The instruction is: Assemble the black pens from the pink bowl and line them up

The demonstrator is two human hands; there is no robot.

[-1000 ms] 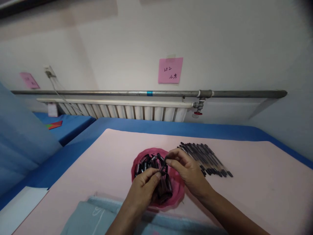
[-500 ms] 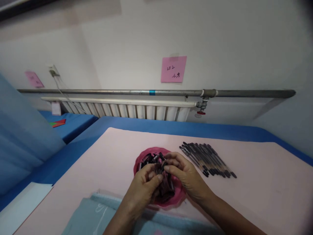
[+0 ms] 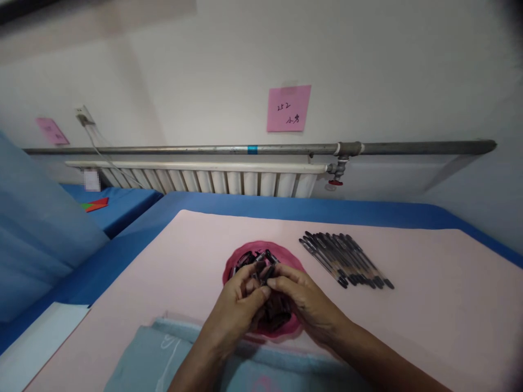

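In the head view, both hands meet over a pink scalloped bowl (image 3: 300, 260) that holds several small, dark, glossy pieces (image 3: 278, 316). My left hand (image 3: 242, 296) is closed, its thumb and fingers pinching a small dark piece (image 3: 259, 268). From the other side my right hand (image 3: 300, 288) pinches at a dark piece (image 3: 267, 273) right beside the left fingertips. Whether these are one piece or two I cannot tell, and their exact kind is too small to make out. Black-capped pens (image 3: 345, 258) lie in a slanted row to the right of the bowl.
A pink sheet (image 3: 180, 261) covers the blue table (image 3: 229, 202). Grey-blue cloth (image 3: 151, 348) lies at the near edge, and a white sheet (image 3: 41, 337) at the left. Behind are a radiator (image 3: 229, 182) and a pipe with a red valve (image 3: 335, 182).
My right fingers have drawn in closer to the left fingertips, and the dark piece between them has turned. The view has tilted slightly; bowl and pens stay in place.
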